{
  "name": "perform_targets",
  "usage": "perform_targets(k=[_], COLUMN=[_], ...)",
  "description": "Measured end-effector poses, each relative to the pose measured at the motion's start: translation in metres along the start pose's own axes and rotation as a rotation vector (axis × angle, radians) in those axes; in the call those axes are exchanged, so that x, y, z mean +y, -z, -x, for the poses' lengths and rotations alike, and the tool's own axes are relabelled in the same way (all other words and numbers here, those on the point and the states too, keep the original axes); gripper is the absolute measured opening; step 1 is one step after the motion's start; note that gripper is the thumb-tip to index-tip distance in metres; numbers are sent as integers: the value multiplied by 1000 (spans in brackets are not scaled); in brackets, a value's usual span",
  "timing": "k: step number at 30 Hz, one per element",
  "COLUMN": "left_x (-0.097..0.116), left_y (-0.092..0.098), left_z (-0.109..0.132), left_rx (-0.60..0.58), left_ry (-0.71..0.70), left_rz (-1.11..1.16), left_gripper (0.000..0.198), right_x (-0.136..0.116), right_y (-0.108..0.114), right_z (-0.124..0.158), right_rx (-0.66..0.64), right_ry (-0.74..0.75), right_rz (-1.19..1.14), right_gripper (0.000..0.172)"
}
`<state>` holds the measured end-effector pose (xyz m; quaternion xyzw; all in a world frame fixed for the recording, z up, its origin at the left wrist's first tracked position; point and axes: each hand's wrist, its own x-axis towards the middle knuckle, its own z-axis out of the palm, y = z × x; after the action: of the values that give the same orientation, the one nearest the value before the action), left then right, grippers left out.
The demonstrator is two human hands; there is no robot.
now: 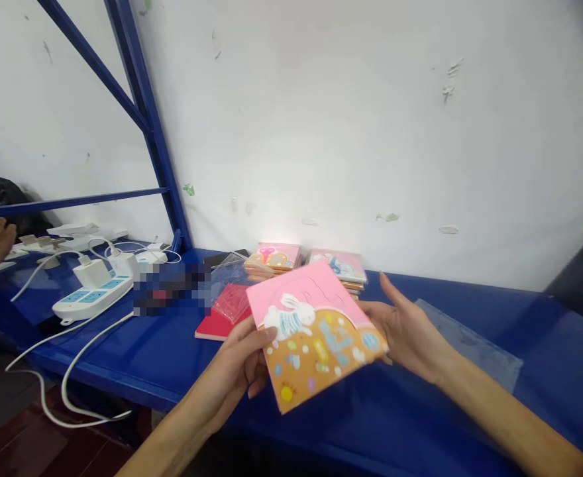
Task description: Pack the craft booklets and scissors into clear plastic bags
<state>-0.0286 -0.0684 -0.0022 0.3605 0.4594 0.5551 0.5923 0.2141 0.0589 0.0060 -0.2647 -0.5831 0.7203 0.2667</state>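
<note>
Soft, fairly even light washes the wall (321,119), palest just above the stacks (274,255); I can't spot its source. The surface (172,351) gives back a dull sheen, while the floor (73,444) sinks into gloom. The book (321,331) looks slightly smeared along its lower edge. A patch (172,289) left of it breaks into coarse squares. The top right corner darkens, and the right arm (500,411) seems drawn out.

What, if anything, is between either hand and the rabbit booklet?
Nothing visible. The left hand grips the rabbit booklet directly at its left edge, thumb on its front. The right hand is at the right edge, partly hidden behind it, so contact there is unclear. Stacked booklets lie beyond, not between.
</note>
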Motion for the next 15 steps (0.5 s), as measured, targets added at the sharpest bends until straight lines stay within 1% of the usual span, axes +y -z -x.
perform_targets(k=[1, 2, 3, 4, 5, 7, 9, 11, 13, 15], left_x=[-1, -3, -5, -7, -9, -9, -8, -5, -4, -3], left_y=[-2, -4, -6, -7, -7, -6, -3, -1, 0, -1], left_z=[-1, -2, -3, -4, -5, -6, -5, -5, -6, -6], left_rx=[26, 40, 43, 41, 33, -2, -56, -121, -170, -201], left_ry=[-33, -51, -54, -51, -47, -51, -59, -18, 62, 122], left_rz=[22, 39, 49, 57, 62, 66, 34, -57, -133, -140], left_gripper=[47, 51, 54, 56, 56, 48, 38, 36, 34, 33], right_x=[0, 1, 3, 5, 7, 10, 10, 8, 5, 2], right_y=[-2, -4, -7, -9, -11, -12, -9, -5, -3, -3], right_z=[1, 1, 1, 0, -1, -3, -5, -4, -3, -2], right_rx=[-54, -106, -136, -126, -89, 30, 125, 180, 219, 249], right_ry=[-11, -19, -5, 29, 60, 92, 97, 97, 105, 113], right_rz=[-31, -54, -40, 14, 79, 177, 196, 183, 171, 157], right_gripper=[88, 85, 79, 72, 66, 55, 47, 44, 43, 42])
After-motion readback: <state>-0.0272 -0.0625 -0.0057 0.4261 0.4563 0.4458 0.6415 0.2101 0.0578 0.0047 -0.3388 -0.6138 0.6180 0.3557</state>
